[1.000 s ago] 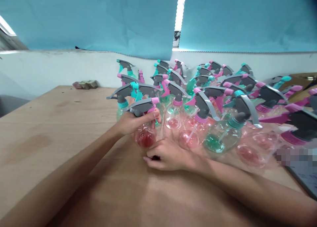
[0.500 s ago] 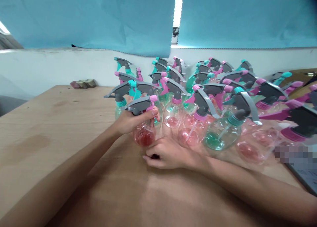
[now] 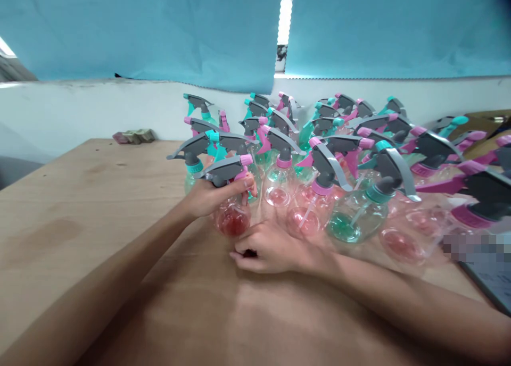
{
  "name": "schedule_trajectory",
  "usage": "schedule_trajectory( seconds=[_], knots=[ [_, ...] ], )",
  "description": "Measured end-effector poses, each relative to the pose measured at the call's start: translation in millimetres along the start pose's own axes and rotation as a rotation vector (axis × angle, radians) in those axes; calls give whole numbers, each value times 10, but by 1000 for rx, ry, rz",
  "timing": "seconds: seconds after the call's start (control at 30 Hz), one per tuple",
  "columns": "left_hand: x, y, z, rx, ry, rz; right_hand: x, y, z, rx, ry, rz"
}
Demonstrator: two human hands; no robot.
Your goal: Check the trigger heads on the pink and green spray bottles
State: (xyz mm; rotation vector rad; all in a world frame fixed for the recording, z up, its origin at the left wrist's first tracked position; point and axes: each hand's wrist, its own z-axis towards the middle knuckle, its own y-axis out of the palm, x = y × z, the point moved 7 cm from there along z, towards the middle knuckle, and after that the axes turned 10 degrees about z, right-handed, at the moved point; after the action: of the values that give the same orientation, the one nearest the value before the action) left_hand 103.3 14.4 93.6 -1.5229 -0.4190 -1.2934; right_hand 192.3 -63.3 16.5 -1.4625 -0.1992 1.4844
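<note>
My left hand (image 3: 217, 197) is wrapped round the neck of a clear spray bottle (image 3: 232, 222) with a reddish base, just under its grey and pink trigger head. The bottle stands upright on the table. My right hand (image 3: 267, 247) rests on the tabletop in front of it, fingers curled in, knuckles close to the bottle's base. A dark gap shows inside the curl, and I see nothing held there. Close behind the held bottle is a spray bottle with a teal collar (image 3: 194, 167). To the right stands a pink-collared spray bottle (image 3: 309, 217).
Many more spray bottles, pink and teal, crowd the right side, among them a green-based bottle (image 3: 346, 226). A small moulded block (image 3: 134, 136) lies at the table's (image 3: 51, 196) back left edge. A dark-edged flat object (image 3: 485, 275) lies at far right. Behind is a white wall (image 3: 59, 108).
</note>
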Motion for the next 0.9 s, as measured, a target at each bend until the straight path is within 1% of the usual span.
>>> schedule_trajectory(
  seconds=[0.17,0.4,0.63,0.9],
  knots=[
    [-8,-3,-2,3,3,1,7,8,1,0,2,-3],
    [26,9,-1,-26,30,15,14,20,-6,12,-27,-3],
    [30,-4,-12,-13,22,32,29,29,-6,1,-13,4],
    [34,10,0,-10,19,-4,38,39,1,-4,-12,-1]
  ],
)
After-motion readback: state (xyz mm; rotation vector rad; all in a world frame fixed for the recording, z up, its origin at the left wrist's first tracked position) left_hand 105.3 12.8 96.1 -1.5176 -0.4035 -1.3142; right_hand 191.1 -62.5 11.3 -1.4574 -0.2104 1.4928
